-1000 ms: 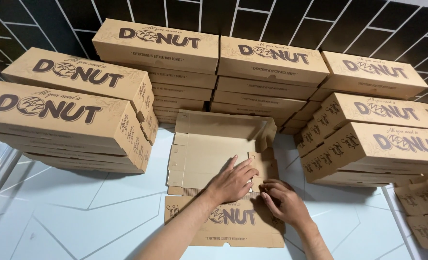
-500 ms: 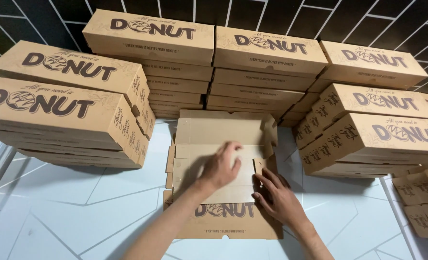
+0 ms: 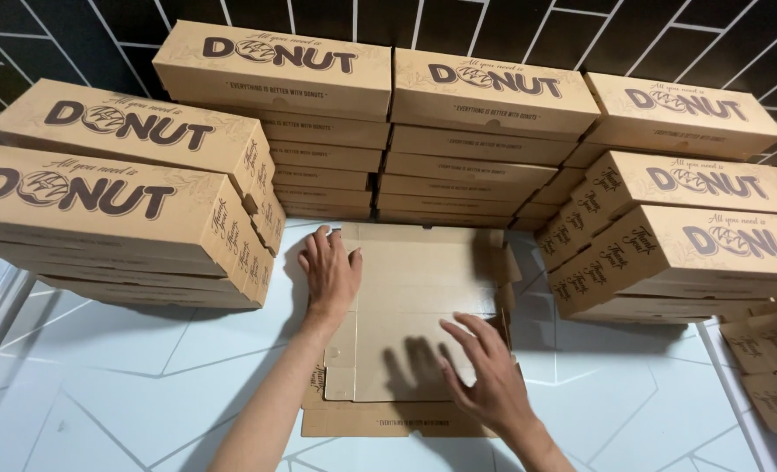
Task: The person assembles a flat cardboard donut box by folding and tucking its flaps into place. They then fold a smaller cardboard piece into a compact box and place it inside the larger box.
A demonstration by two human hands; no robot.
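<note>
Left hand (image 3: pixel 329 273): fingers spread, flat on the far left corner of the blank (image 3: pixel 419 323), gripping nothing. Right hand (image 3: pixel 486 376): fingers loose and apart, over the blank's near right part; touching or just above, I cannot tell.

Blank: unfolded brown cardboard, lying on the white bench (image 3: pixel 126 385) directly under both my hands, long axis running away from me. Right side flap (image 3: pixel 504 293) partly raised, just beyond my right hand, the nearer one to it.

Surround: stacks of closed boxes, left (image 3: pixel 117 218), behind (image 3: pixel 406 131), right (image 3: pixel 677 236).
</note>
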